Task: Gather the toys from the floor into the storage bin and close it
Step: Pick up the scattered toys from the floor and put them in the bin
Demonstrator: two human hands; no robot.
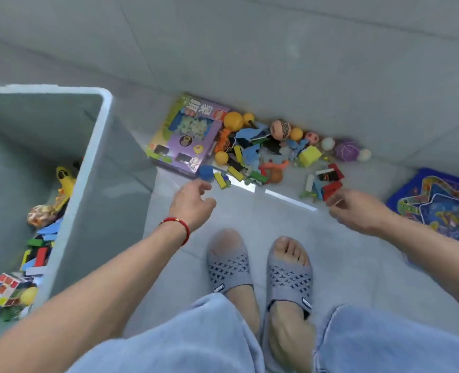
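Note:
A grey storage bin [103,146] stands open at the left, holding a puzzle cube [3,288], a yellow toy [65,181] and several blocks. A pile of toys [252,154] lies on the floor ahead: a purple game box [188,135], balls, foam pieces and blocks. My left hand [193,201], with a red bracelet on the wrist, hovers empty with loosely curled fingers just below a blue ball [205,172]. My right hand [354,211] hangs empty, fingers relaxed, beside a small heap of red and black blocks [326,181].
A blue game board [443,208] lies on the floor at the right. My feet in grey slippers [258,267] stand on the grey tiles right behind the pile. A grey wall runs behind the toys.

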